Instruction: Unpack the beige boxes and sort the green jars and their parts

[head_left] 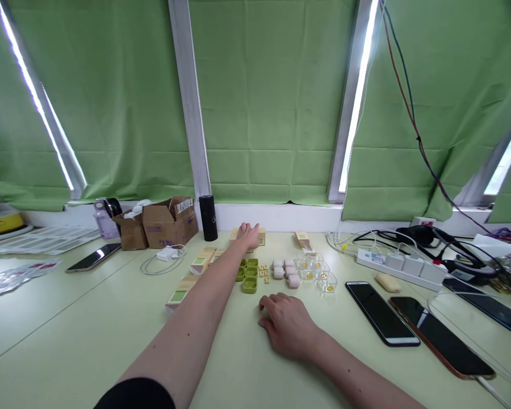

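Left hand: stretched far out at the back of the desk [111, 335], fingers over the middle of a pale cardboard box [262, 236]; they look slightly bent, but whether they grip or only touch it, I cannot tell.
Right hand [290, 325]: palm down on the near desk, loosely half-curled, with no object visible in it.
Pale cardboard box: straight ahead, beyond the green square cups [250, 284]; its long axis seems to run left to right, across the line of the left forearm; the left hand is much the nearer.
Green square cups: between the two hands in depth; small yellowish pieces [264, 274], pinkish rounded blocks [293, 280] and clear containers [326, 282] lie to their right.
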`<state>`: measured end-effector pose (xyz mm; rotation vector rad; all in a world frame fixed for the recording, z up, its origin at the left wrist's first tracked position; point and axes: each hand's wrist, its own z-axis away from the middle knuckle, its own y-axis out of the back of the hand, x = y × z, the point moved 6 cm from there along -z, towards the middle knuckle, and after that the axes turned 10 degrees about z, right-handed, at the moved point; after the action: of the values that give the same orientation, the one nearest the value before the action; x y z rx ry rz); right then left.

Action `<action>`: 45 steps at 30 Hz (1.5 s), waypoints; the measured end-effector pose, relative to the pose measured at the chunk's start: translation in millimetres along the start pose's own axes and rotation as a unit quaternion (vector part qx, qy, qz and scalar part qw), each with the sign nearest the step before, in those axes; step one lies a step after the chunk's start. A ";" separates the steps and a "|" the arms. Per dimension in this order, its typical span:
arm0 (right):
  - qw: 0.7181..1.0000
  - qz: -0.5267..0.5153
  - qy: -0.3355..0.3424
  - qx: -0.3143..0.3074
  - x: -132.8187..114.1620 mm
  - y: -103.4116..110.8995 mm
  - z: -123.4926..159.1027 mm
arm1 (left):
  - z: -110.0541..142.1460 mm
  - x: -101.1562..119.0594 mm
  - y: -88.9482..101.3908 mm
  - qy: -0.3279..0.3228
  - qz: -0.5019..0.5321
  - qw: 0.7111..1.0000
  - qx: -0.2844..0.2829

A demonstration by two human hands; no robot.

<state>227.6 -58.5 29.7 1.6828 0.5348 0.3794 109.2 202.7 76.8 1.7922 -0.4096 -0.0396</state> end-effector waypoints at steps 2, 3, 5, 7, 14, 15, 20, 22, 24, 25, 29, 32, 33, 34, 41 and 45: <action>1.000 -0.002 -0.002 -0.003 0.5 -0.7 -0.5 | -0.7 0.9 -1.9 -0.006 0.001 1.000 -0.011; 1.000 -0.004 -0.002 -0.005 0.6 -0.7 -0.7 | -0.9 1.6 -2.4 -0.009 0.001 1.000 -0.016; 1.000 -0.005 -0.004 -0.007 0.4 0.1 -1.1 | -1.1 3.6 -2.7 -0.016 0.004 1.000 -0.024; 1.000 -0.003 -0.004 -0.008 0.0 1.2 -1.2 | -0.3 6.5 -2.2 -0.024 0.013 0.999 -0.030; 1.000 0.004 -0.001 -0.001 -0.1 0.7 -0.3 | 8.1 17.1 1.1 -0.030 0.054 0.998 -0.023; 1.000 0.005 0.000 0.000 -0.1 0.4 -0.3 | 9.2 18.7 2.3 -0.029 0.060 0.998 -0.019; 1.000 0.001 -0.014 0.009 1.2 0.2 0.3 | 16.4 32.3 16.1 -0.035 0.106 0.994 -0.006; 0.999 -0.006 -0.043 0.018 5.8 2.4 1.4 | 23.8 41.1 26.0 -0.046 0.131 0.990 -0.007; 0.997 -0.011 -0.075 0.031 13.1 7.8 3.0 | 36.1 51.1 37.6 -0.061 0.156 0.986 -0.011; 0.995 -0.011 -0.089 0.043 17.8 12.2 3.9 | 44.6 56.6 44.1 -0.074 0.168 0.983 -0.012; 0.978 -0.010 -0.143 0.152 44.8 42.8 8.9 | 93.1 76.4 70.9 -0.143 0.202 0.969 -0.005; 0.954 -0.039 -0.193 0.227 69.6 64.3 12.9 | 137.7 83.1 84.9 -0.168 0.244 0.955 0.002; 0.948 -0.053 -0.204 0.238 76.5 68.9 13.4 | 152.5 84.4 86.5 -0.173 0.267 0.948 -0.005; 0.943 -0.068 -0.212 0.246 82.2 72.3 13.5 | 166.4 84.9 86.7 -0.172 0.284 0.943 -0.011; 0.956 -0.082 -0.181 0.214 85.1 61.6 10.5 | 235.1 85.0 62.5 -0.153 0.317 0.934 -0.051; 0.966 -0.051 -0.148 0.204 77.8 38.9 14.8 | 250.0 82.5 47.7 -0.155 0.343 0.925 -0.055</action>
<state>305.9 -33.4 61.6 2.0528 0.4947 -0.0672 114.0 -64.8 71.4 1.4483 -1.2221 0.1452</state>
